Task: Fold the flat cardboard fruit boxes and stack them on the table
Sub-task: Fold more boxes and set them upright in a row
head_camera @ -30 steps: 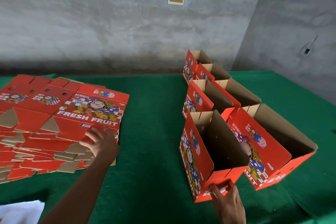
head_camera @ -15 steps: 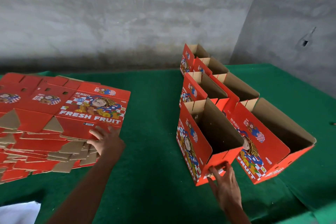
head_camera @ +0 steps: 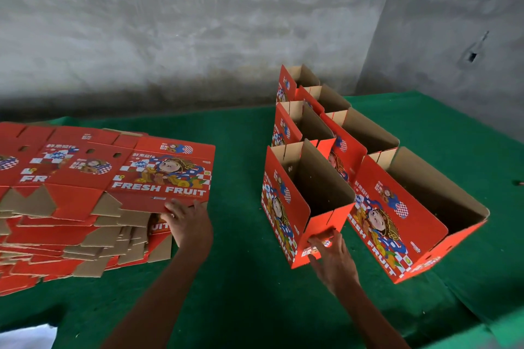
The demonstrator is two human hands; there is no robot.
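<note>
The heap of flat red printed cardboard box blanks (head_camera: 71, 207) runs off the left edge, so its count is unclear. The left hand (head_camera: 188, 225) pinches the near edge of the top flat red "FRESH FRUIT" blank (head_camera: 161, 176), which lies long side left to right. Six folded red cardboard boxes stand open-topped in two rows on the green felt table (head_camera: 241, 292) (far ones partly hidden). The right hand (head_camera: 331, 258) grips the nearest folded red box (head_camera: 295, 201) at its near end, fingers curled into the handle slot.
</note>
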